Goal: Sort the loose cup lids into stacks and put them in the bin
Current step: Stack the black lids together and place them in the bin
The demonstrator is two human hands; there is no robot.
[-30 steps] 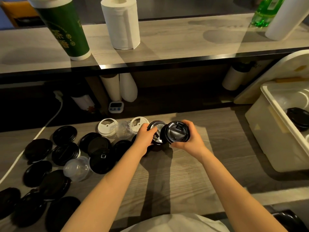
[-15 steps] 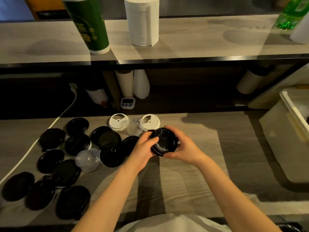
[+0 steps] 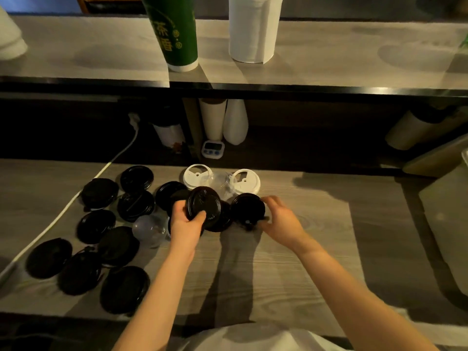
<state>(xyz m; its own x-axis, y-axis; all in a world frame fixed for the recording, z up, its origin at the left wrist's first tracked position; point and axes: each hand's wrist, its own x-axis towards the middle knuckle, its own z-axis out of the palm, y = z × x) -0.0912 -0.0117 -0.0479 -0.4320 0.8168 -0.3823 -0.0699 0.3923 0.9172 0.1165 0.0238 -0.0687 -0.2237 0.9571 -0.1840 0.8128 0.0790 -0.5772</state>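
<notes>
On the grained wooden counter, the left hand gripped a round, glossy black plastic lid tilted upright, while the right hand curled loosely beside another black lid lying flat.

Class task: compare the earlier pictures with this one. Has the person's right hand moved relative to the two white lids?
Yes. The right hand has left the black lid held in the left hand and shifted rightward, below the right white lid.

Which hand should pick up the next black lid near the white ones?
Right. The right hand already touches that black lid, while the left hand has a lid stack in its grip.
</notes>
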